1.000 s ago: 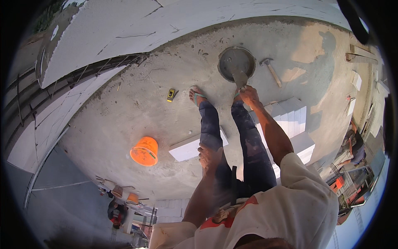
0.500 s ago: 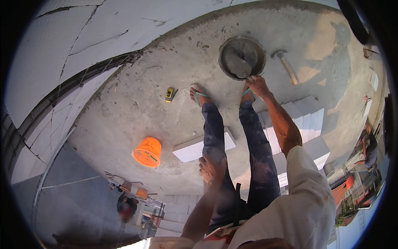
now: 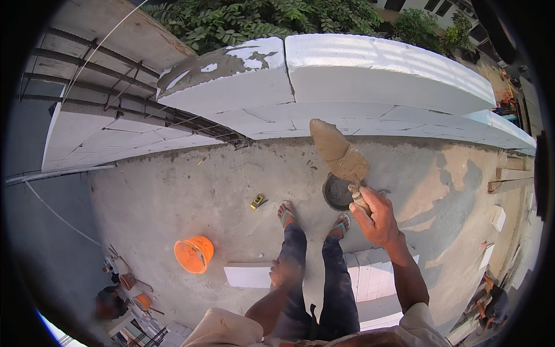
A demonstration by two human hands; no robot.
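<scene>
My right hand (image 3: pixel 378 220) grips the handle of a pointed trowel (image 3: pixel 335 147) loaded with grey-brown mortar, held up in front of a white block wall (image 3: pixel 381 81). Behind and below the trowel sits a dark round bucket (image 3: pixel 335 195) of grey mix on the concrete floor, partly hidden. My left hand (image 3: pixel 280 270) rests on my left leg, fingers loosely apart and holding nothing. A yellow-black tape measure (image 3: pixel 258 202) lies beside my sandalled feet.
An orange bucket (image 3: pixel 189 255), loose white blocks (image 3: pixel 370 272) and a single block (image 3: pixel 245 276) are on the floor. Steel rebar (image 3: pixel 127 81) projects at upper left. Timber pieces (image 3: pixel 511 173) lie at right. Two other people (image 3: pixel 491 303) are at the lower sides. Foliage (image 3: pixel 260 20) shows beyond the wall.
My right hand has lifted the trowel out of the mortar bucket with a load on it. The view has tilted up toward the wall top. My left hand stays on my leg.
</scene>
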